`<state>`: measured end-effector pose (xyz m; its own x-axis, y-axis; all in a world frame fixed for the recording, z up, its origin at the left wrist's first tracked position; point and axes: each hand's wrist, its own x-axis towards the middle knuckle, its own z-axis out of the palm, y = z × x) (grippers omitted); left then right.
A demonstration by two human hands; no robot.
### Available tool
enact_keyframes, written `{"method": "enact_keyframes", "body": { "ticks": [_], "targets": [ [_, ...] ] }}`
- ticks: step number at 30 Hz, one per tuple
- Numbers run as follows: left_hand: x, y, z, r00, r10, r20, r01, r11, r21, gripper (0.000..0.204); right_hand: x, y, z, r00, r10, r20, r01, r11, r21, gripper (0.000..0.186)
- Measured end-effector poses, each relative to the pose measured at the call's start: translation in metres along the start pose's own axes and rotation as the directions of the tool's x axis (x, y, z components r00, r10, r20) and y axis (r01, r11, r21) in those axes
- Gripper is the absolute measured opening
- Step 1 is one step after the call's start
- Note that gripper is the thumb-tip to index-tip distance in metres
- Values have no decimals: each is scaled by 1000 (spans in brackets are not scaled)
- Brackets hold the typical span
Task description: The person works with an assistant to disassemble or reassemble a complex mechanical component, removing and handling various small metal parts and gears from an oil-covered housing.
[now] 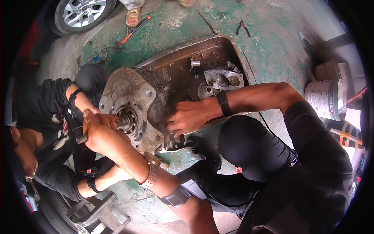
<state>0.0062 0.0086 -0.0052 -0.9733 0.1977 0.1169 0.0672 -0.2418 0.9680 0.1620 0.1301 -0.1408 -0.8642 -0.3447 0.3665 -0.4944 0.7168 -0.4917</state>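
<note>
My left hand (97, 132) is wrapped round a short dark metal tool (81, 139), left of the bearing and shaft (125, 121) on the face of a gearbox housing (138, 87). A co-worker's hand (109, 118) is at the shaft, just beyond my hand. My right hand (179, 119) has curled fingers at the housing's right side, inside a rusty metal tray (236, 46); what they hold is hidden. Beyond it in the tray lie a round flanged part (206, 92), a cast metal part (214, 77) and a small cylinder (195, 63).
A co-worker (44, 109) crouches at left. Another person's foot (133, 16) stands by a car wheel (80, 12). A red-handled tool (131, 33), pliers (243, 29) and a rod (205, 20) lie on the floor. A bucket (324, 97) is at right, a metal stand (107, 212) at lower left.
</note>
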Motion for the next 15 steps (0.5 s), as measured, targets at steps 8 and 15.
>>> {"method": "enact_keyframes", "body": {
  "ticks": [8,15],
  "targets": [
    [-15,9,6,998,16,-65,-7,991,134,38,-3,97,-70,869,406,-282,-398,913,90,18],
    [-15,11,11,994,45,-101,-17,965,260,42,41,129,-80,972,220,-82,-225,973,-56,19]
  ]
}}
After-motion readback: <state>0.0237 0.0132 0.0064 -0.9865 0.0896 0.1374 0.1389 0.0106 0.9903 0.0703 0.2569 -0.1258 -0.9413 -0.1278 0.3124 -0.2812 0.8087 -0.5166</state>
